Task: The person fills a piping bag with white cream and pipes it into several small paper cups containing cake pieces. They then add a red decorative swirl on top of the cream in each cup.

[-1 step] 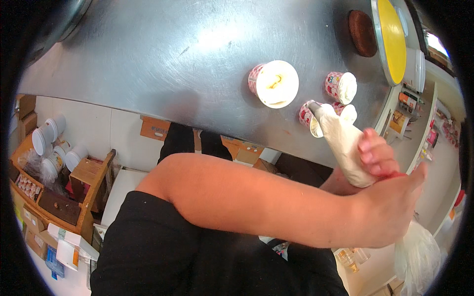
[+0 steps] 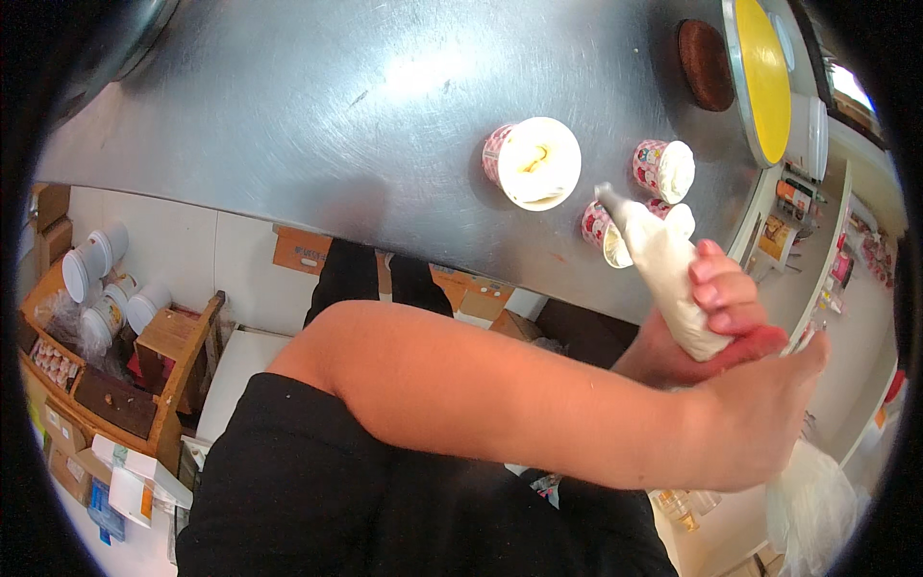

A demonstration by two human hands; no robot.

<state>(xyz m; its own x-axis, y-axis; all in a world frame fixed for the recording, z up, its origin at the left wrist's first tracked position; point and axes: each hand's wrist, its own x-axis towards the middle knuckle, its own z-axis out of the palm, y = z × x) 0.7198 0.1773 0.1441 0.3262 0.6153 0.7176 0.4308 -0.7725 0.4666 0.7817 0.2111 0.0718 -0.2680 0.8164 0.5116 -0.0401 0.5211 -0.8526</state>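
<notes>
A piping bag [image 2: 668, 269] full of pale cream slants up and left, its metal nozzle [image 2: 609, 200] above a small paper cup [image 2: 598, 223] with cream in it. My right hand [image 2: 726, 298] has its fingers wrapped round the bag's filled body. Crossing in front, my left hand [image 2: 750, 423] is at the bag's back end, closed about it as far as I can see; most of its fingers are hidden. Loose clear plastic [image 2: 817, 505] hangs below that hand. Another small cup [image 2: 663, 168] holds white cream, and a third is partly behind the bag. A larger cup [image 2: 495, 154] of cream stands left.
A steel worktable [image 2: 288, 115] carries the cups, a brown round cake [image 2: 707, 65] and a yellow disc [image 2: 764, 82] at the far right. Shelves with goods [image 2: 803, 207] line the right side. White tubs [image 2: 82, 274] and a wooden cabinet [image 2: 183, 375] are at lower left.
The nozzle and piping bag have shifted slightly up and left, with the nozzle lifting off the nearest small cup. Both hands have moved a little with the bag.
</notes>
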